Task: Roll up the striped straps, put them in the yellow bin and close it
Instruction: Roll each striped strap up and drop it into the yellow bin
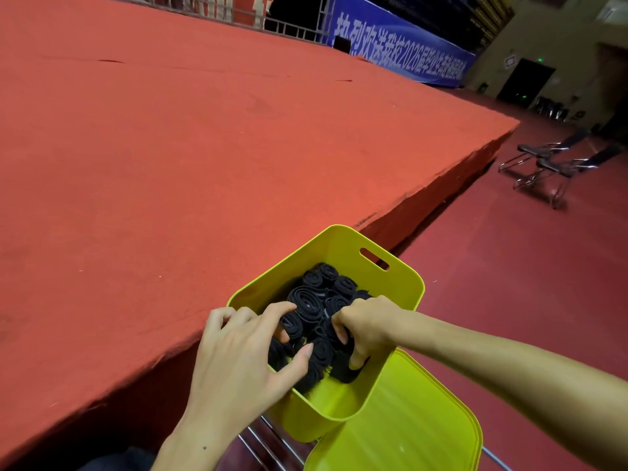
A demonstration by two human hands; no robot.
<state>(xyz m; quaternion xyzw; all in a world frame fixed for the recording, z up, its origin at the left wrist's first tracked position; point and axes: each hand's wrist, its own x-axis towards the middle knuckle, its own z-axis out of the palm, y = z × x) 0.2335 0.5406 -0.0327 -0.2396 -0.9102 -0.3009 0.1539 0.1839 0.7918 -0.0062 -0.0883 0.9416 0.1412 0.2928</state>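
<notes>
The yellow bin (343,246) stands open low in the view, against the edge of the red stage. Several rolled dark straps (311,297) fill it. My left hand (238,355) reaches in from the left, its fingers and thumb curled round rolls near the front wall. My right hand (365,326) comes in from the right, with fingers curled down into the rolls at the bin's right side. The yellow lid (407,426) lies off the bin, under its near right corner.
A large red carpeted stage (204,147) fills the left and centre, its edge running beside the bin. Metal bars (268,447) show beneath the bin. Two folding chairs (557,161) stand on the dark red floor at right. A blue banner (401,45) hangs at the back.
</notes>
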